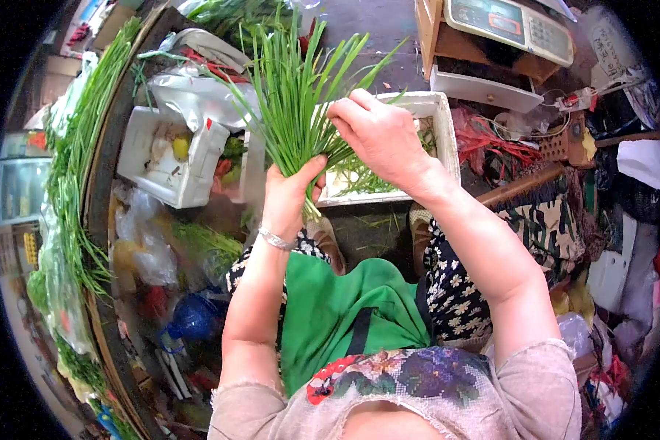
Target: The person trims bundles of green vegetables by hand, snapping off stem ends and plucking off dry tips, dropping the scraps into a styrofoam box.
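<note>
My left hand [295,183] is wrapped round the lower stems of a thick bunch of garlic chives [290,103], whose long green leaves fan upward. Pale stem ends stick out below the fist. At the bunch's right side my right hand [381,136] is closed in a pinch, its fingertips against or just beside the leaves. What those fingers hold, if anything, is hidden. Beneath both hands stands a white foam box [451,139] with loose green leaves and trimmings inside. A green apron [352,297] covers my lap.
To the left, another white foam box [170,176] holds scraps, with plastic bags [205,99] behind it. A long ledge bears more greens [88,154]. At upper right, a scale [510,29] tops a wooden stand with a drawer [484,89]. Red bags [484,139] lie nearby.
</note>
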{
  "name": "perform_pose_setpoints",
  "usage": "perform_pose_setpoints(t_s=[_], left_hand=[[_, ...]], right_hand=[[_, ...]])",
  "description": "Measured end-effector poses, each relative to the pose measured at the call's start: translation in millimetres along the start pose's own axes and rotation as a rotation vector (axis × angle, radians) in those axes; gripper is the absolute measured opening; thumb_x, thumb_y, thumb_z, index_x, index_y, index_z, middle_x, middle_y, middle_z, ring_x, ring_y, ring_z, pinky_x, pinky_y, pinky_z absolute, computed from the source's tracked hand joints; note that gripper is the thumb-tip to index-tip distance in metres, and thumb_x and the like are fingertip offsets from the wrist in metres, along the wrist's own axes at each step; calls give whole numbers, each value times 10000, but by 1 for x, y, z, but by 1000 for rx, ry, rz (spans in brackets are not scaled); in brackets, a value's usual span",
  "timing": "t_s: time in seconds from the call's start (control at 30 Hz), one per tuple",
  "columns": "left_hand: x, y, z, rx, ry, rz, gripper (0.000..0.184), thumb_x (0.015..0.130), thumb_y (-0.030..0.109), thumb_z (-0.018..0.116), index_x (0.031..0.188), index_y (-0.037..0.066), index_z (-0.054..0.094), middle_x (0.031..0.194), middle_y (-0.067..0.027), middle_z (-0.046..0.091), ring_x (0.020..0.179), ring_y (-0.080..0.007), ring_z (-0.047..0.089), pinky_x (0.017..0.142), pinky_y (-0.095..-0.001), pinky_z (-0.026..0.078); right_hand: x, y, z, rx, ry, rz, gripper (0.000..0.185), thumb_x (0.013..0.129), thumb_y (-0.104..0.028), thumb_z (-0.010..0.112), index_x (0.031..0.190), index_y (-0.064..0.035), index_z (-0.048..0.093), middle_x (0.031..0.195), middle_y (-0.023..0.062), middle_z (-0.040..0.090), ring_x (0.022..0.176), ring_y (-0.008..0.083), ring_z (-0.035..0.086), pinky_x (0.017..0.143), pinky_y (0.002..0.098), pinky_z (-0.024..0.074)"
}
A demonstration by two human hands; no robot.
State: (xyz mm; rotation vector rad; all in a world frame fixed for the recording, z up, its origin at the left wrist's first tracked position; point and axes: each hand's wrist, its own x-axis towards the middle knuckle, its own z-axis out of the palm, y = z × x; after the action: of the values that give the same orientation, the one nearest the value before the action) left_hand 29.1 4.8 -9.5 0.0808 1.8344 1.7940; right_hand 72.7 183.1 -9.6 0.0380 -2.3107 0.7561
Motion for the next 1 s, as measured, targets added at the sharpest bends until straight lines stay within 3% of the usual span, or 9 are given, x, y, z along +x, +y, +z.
perform_pose_setpoints(t_s=[0.33, 0.5, 0.57, 0.63, 0.7, 0.77, 0.83, 0.9, 1.0], left_hand=[[-1, -1, 1, 3, -22, 19, 128, 822, 113, 706, 881, 50, 612, 645, -21, 590, 480, -90, 497, 421, -211, 371], [-1, 1, 1, 25, -26, 17, 129, 831, 101, 696, 909, 64, 601, 652, -14, 586, 471, -89, 488, 412, -210, 371], [-3, 4, 3, 24, 8, 27, 143, 818, 129, 715, 850, 24, 624, 635, -33, 593, 488, -97, 505, 429, -219, 377], [-3, 5, 0, 14, 14, 52, 146, 818, 129, 714, 853, 21, 622, 637, -35, 593, 489, -100, 506, 429, -221, 378], [-1, 6, -5, 6, 22, 78, 149, 819, 129, 714, 856, 19, 621, 638, -37, 593, 490, -103, 507, 430, -223, 379], [1, 6, -11, -48, 54, 44, 140, 824, 122, 706, 865, 19, 620, 648, -37, 595, 491, -108, 509, 431, -225, 381], [1, 8, -14, -42, 82, 27, 146, 820, 116, 711, 878, 19, 619, 659, -38, 597, 496, -107, 513, 431, -223, 383], [3, 6, -21, -95, 84, -17, 202, 812, 72, 712, 976, 44, 597, 785, -28, 629, 570, -99, 555, 421, -214, 405], [3, 6, -25, -116, 74, -21, 207, 808, 66, 717, 976, 42, 597, 791, -31, 630, 568, -100, 555, 418, -212, 405]], right_hand=[[0, 4, -1, -9, -42, -44, 42, 832, -103, 582, 834, -78, 548, 767, 103, 534, 636, 313, 614, 519, 405, 492], [1, 1, 0, 43, -13, 54, 57, 852, -105, 563, 844, -56, 534, 798, 129, 550, 699, 337, 615, 573, 422, 499], [5, 1, -7, 74, -10, 133, 66, 870, -110, 555, 867, -47, 536, 819, 145, 566, 744, 352, 615, 618, 432, 501], [12, 12, -17, 108, 181, 150, 74, 889, -115, 556, 894, -43, 543, 844, 151, 587, 776, 350, 609, 673, 431, 496], [14, 16, -31, 169, 239, 242, 87, 889, -115, 565, 922, -34, 556, 853, 145, 609, 791, 322, 618, 696, 403, 493], [14, 19, -36, 292, 306, 335, 80, 899, -74, 597, 957, -20, 587, 795, 83, 609, 700, 168, 590, 661, 289, 482], [11, 21, -38, 290, 260, 359, 88, 880, -63, 603, 958, -26, 594, 819, 83, 611, 722, 161, 595, 670, 280, 481], [9, 25, -33, 97, 90, 273, 100, 862, -54, 598, 959, -30, 601, 855, 85, 615, 749, 173, 601, 681, 285, 485], [6, 17, -32, -1, 39, 314, 134, 841, -41, 575, 969, -39, 614, 888, 98, 615, 795, 220, 613, 706, 317, 492]])
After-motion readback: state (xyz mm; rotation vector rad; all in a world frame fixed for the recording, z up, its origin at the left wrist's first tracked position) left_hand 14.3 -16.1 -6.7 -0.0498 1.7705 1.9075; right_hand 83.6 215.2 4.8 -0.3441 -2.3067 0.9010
